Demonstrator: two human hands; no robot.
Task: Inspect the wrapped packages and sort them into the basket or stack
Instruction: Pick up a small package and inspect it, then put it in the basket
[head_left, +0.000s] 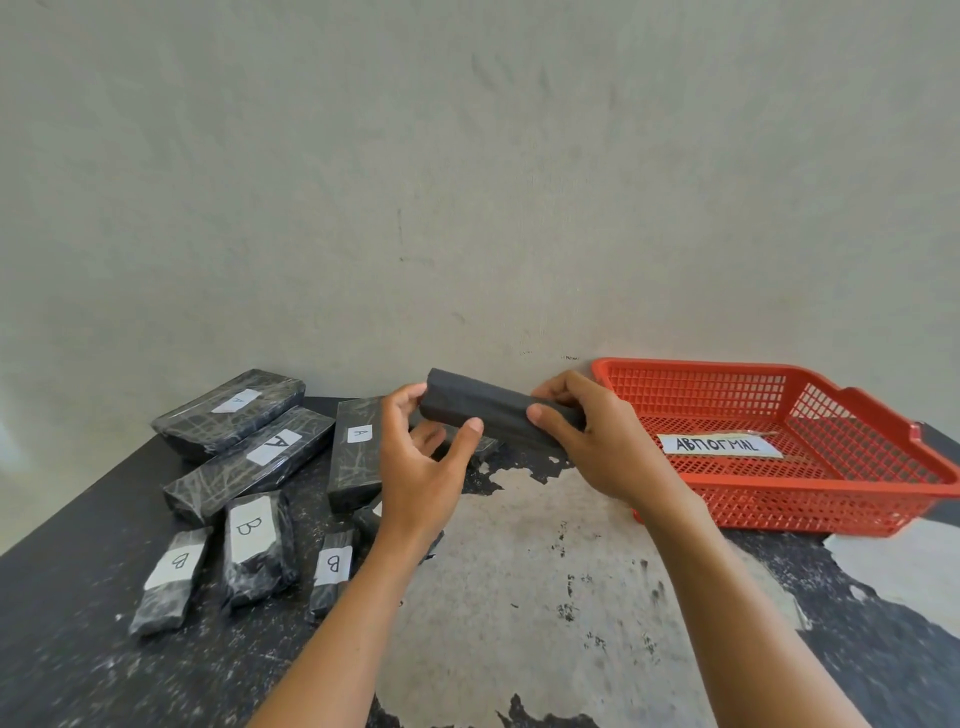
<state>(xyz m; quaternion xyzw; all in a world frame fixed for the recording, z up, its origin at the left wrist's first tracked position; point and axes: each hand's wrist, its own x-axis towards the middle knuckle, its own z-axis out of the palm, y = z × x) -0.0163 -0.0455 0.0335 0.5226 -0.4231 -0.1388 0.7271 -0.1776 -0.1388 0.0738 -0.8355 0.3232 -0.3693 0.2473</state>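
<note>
**Package (493, 410) up in both hands, between pile and basket (779, 491)**

From beside the table (519, 582), I see the person holding one dark wrapped package clear of the surface. It lies lengthwise across their front, its left end a little higher. The left hand (421, 467) grips the left end, thumb in front and fingers curled behind. The right hand (587, 441) clasps the right end the same way. The package hangs close to the wall (467, 182), with the loose pile on one side and the red basket on the other. A white label (719, 445) on the basket floor reads roughly "ABNORMAL", and I can make out no package in there.

On the table to the left lie three long packages marked A (249, 462) and several shorter ones marked B (257, 545). Their wrapping is glossy and creased.

I would judge the held one a stiff block, since it keeps a straight line between the two grips with no sag. Fingertips alone carry it, so it seems fairly light. The side facing me looks matt and shows no letter.

If it is wrapped like the others, the film may slide under the fingers. The short ends, or thumb against fingers across the narrow width, look the surest places to hold it while turning it over.
</note>
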